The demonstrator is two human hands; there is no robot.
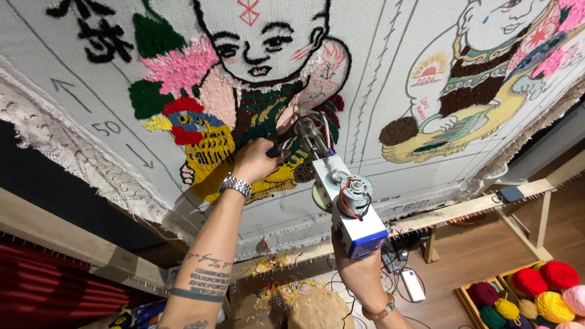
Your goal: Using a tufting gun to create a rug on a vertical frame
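Head view: tufting gun (334, 183) pressed nose-first into stretched backing cloth (390, 91), tip just above the left hand's grip, at the green/yellow tufted patch of the child-and-rooster design (244, 109). Left hand (256, 159) closed fully round the gun's front handle; right hand (359, 268) wrapped tight under the rear blue block w/ motor, fingers mostly hidden behind the body, so trigger contact can't be told. Red/black motor wires sit just above the right grip.

Step, by my read: mid-fill on the yellow/green area near the rooster, gun engaged w/ cloth. Next move prob. calls for steady forward pressure, both hands guiding together along the outline, keeping nose square to cloth so loops don't skip.

Wristwatch (236, 184) just below left grip. Wood frame rail (463, 210) w/ tack strip runs right of the right grip; yarn scraps (274, 286) lie left of it.

Containers: wooden crate (487, 286), far right of the right hand, divided; holds yarn balls (536, 286), red, yellow, pink, green, maroon. Exact compartments hard to tell.
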